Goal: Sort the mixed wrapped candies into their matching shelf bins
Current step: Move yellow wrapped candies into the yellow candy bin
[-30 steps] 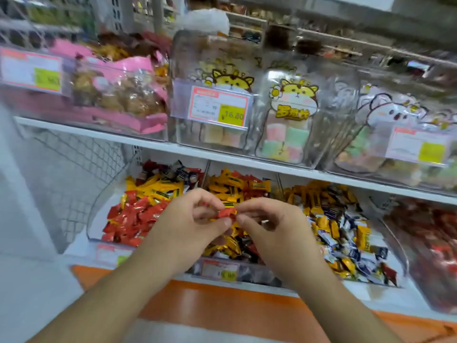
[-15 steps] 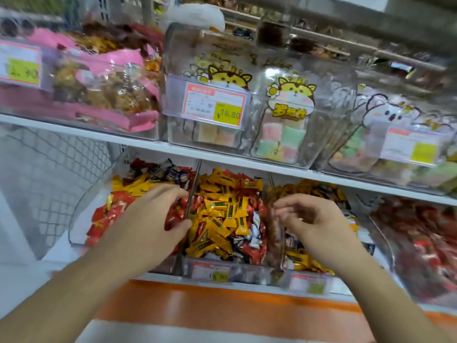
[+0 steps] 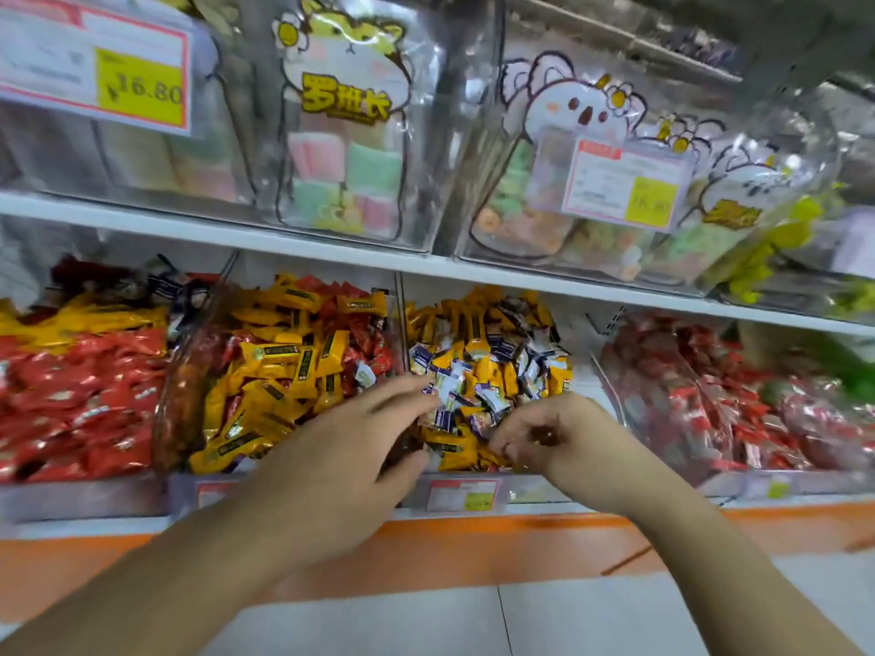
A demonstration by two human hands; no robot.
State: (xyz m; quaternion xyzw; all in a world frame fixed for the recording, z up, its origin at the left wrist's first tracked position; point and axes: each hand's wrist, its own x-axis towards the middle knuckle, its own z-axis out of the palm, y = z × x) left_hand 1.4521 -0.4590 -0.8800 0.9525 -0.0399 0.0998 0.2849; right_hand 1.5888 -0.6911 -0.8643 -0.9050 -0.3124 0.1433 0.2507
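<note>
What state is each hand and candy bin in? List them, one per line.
Left hand: open, fingers reaching into the third bin.
Right hand: fingers curled over the candies; grip unclear.
Third bin: mixed yellow and white-purple candies.
Second bin: mostly yellow, some red.
First bin: mostly red, yellow behind.
Fourth bin: red candies.

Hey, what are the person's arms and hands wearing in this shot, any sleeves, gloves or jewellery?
Nothing shows: the left hand and the right hand are bare, without gloves, and both forearms are uncovered as far as the frame's lower edge. No watch, bracelet or ring can be made out, though the fingers are somewhat blurred.
</note>
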